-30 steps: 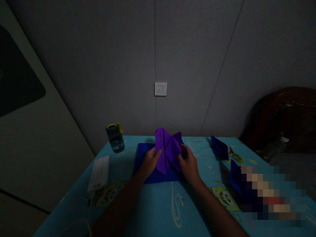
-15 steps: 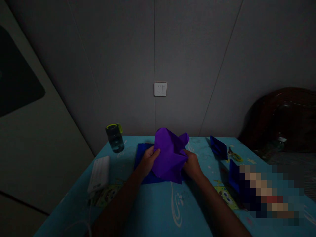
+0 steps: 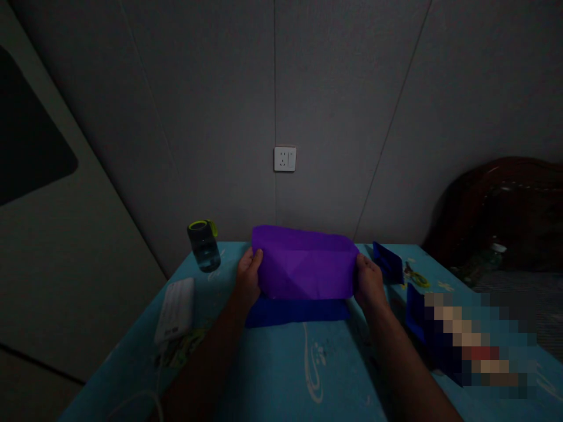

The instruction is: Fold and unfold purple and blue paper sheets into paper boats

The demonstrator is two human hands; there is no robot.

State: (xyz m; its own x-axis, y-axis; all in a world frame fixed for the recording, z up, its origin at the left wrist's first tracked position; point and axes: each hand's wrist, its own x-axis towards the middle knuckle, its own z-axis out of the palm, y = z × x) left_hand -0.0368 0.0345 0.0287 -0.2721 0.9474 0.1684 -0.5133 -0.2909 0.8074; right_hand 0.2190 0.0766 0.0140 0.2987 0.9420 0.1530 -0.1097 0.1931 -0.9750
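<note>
A creased sheet of purple paper [image 3: 305,266] is stretched out wide between my two hands, above the table. My left hand [image 3: 248,275] pinches its left edge, thumb on the near face. At the opposite edge my right hand [image 3: 368,281] is closed on the paper, its fingers partly hidden behind. Under the purple sheet, a dark blue sheet [image 3: 299,311] lies flat on the tabletop; only its near strip shows.
On the blue patterned tablecloth [image 3: 303,369], a water bottle [image 3: 204,246] and a white power bank [image 3: 176,310] with a cable stand at left. A dark blue folded piece [image 3: 387,262] and another blue folded piece [image 3: 416,313] are at right, near a blurred-out patch.
The purple paper has gone from bunched and folded to spread wide. My hands have moved apart, the left one leftward and the right one rightward, both still holding it.
</note>
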